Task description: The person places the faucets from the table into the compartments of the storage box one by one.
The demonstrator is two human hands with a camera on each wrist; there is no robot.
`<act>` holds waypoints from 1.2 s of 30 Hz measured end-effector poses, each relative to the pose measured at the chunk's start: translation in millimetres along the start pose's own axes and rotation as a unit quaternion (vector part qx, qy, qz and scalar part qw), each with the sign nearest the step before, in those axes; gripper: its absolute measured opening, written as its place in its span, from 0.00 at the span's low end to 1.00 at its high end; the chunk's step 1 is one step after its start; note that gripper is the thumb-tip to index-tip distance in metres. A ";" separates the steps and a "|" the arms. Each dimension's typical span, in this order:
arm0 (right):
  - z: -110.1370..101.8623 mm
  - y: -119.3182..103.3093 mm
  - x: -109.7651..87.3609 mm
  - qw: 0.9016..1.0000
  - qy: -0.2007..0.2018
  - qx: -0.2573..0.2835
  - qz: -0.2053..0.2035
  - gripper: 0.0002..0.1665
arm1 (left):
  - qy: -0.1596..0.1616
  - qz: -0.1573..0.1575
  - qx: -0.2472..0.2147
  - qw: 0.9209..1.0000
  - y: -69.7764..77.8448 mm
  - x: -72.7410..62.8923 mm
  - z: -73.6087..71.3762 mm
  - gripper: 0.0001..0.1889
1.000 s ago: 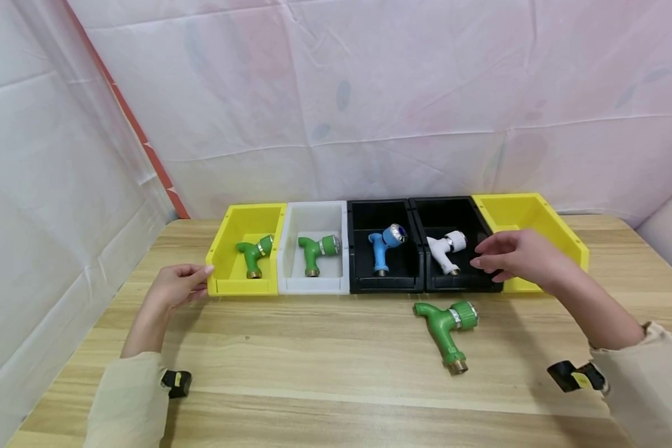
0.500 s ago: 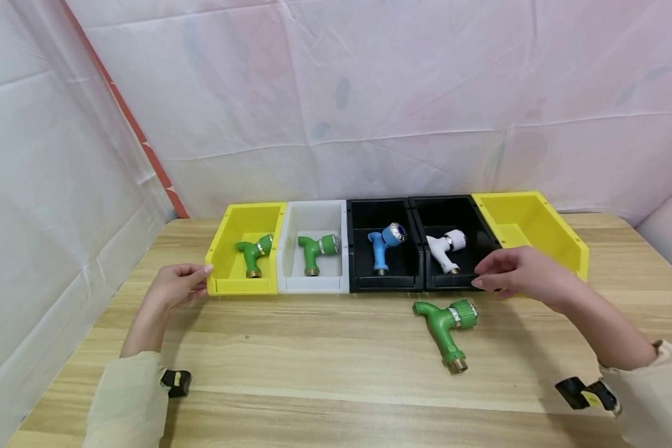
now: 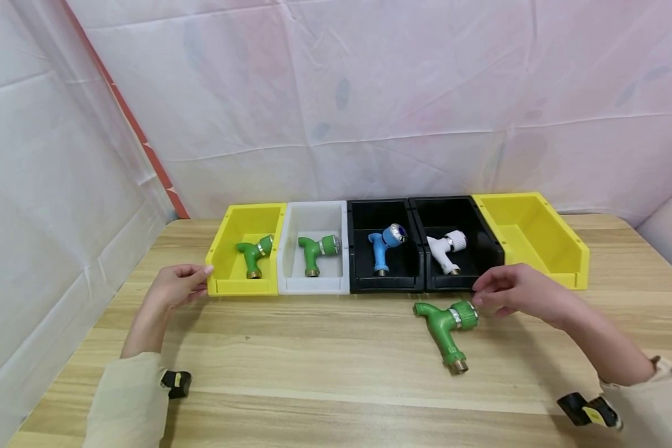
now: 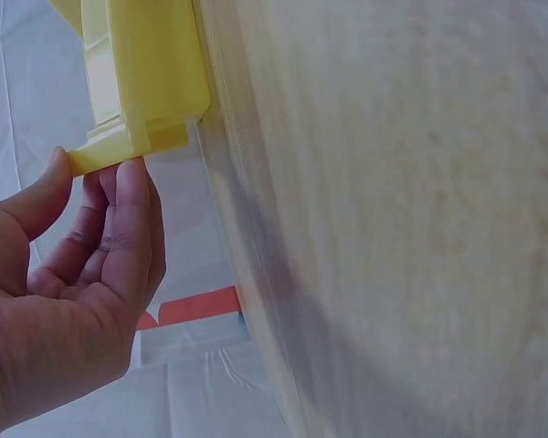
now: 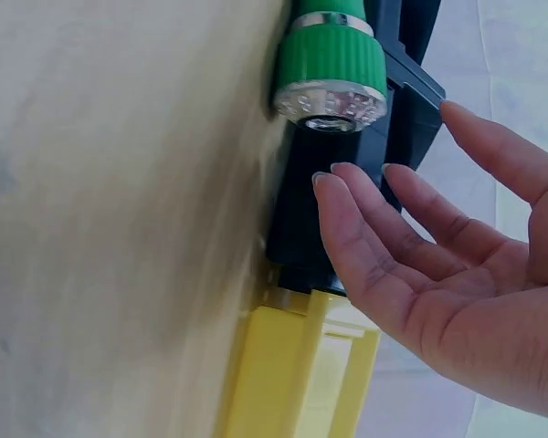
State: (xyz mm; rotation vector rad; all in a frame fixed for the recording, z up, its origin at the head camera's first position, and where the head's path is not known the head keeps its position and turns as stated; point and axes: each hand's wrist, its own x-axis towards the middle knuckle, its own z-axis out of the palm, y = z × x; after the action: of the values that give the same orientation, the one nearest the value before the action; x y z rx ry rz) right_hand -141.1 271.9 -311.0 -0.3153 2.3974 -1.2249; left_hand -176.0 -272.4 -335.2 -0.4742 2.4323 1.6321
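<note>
At the far left of the row, my left hand (image 3: 175, 287) pinches the front side edge of a yellow bin (image 3: 246, 287); in the left wrist view the thumb and fingers (image 4: 135, 205) meet its rim from two sides. My right hand (image 3: 518, 292) holds nothing, its fingers loosely bent and spread near the front corner of a black bin (image 3: 465, 284). Just left of those fingertips, a green tap (image 3: 443, 330) lies on the table, its ribbed knob towards the hand. In the right wrist view the fingers stay apart from the tap's knob (image 5: 331, 68).
Several bins stand side by side. Small green taps lie in the left yellow bin and the white bin (image 3: 313, 286), a blue tap (image 3: 381, 252) and a white tap (image 3: 441, 254) in the black ones. Another yellow bin (image 3: 571, 267) ends the row. Cloth (image 3: 336, 93) hangs behind.
My right hand has come down and towards me, from over the right black bin to its front corner beside the green tap. The left hand, bins and taps have stayed put.
</note>
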 end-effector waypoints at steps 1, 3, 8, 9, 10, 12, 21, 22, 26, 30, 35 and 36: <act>0.6 1.0 0.1 1.000 -0.004 0.002 -0.002 0.20 | 0.000 0.000 -0.001 1.000 0.4 -0.4 0.2 0.22; 1.6 3.1 0.5 1.000 -0.013 0.008 -0.009 0.20 | -0.007 0.004 0.004 1.000 1.8 -2.6 0.4 0.22; 5.2 7.8 1.3 1.000 -0.023 0.013 -0.015 0.21 | -0.001 -0.003 0.005 1.000 -2.5 1.3 0.4 0.25; 5.8 8.5 1.4 0.999 -0.024 0.015 -0.015 0.22 | 0.001 -0.004 0.006 1.000 -2.9 2.1 0.1 0.25; 6.4 9.2 1.5 0.999 -0.026 0.017 -0.015 0.22 | 0.000 -0.004 0.006 1.000 -3.4 2.6 0.0 0.25; 7.0 10.5 1.7 0.999 -0.030 0.023 -0.019 0.22 | 0.001 -0.003 0.008 1.000 -1.2 0.5 0.3 0.24; 8.9 15.2 4.3 0.997 -0.050 0.052 -0.035 0.27 | -0.005 0.001 -0.011 1.000 -7.6 5.9 -2.7 0.22; 9.2 15.5 4.7 0.997 -0.049 0.050 -0.034 0.28 | -0.007 0.006 -0.008 1.000 -6.2 4.2 -2.2 0.22; 9.9 16.1 5.5 0.998 -0.044 0.031 -0.031 0.29 | -0.008 0.011 0.003 1.000 1.1 -4.0 0.7 0.23; 10.0 16.0 5.9 0.998 -0.045 0.018 -0.027 0.29 | -0.009 0.008 0.010 1.000 7.2 -9.7 2.4 0.24; 10.7 16.4 6.7 0.998 -0.050 0.019 -0.026 0.28 | -0.006 0.006 0.016 1.000 6.8 -9.0 2.4 0.24; 10.9 16.6 6.8 0.998 -0.049 0.019 -0.027 0.27 | -0.007 0.008 0.015 1.000 5.1 -7.5 2.0 0.24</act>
State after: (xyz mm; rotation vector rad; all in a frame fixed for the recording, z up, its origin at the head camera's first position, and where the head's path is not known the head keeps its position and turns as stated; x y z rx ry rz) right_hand -142.2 271.2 -332.0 -0.4210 2.2938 -1.2467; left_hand -170.8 -267.6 -329.1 -0.4379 2.4539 1.5963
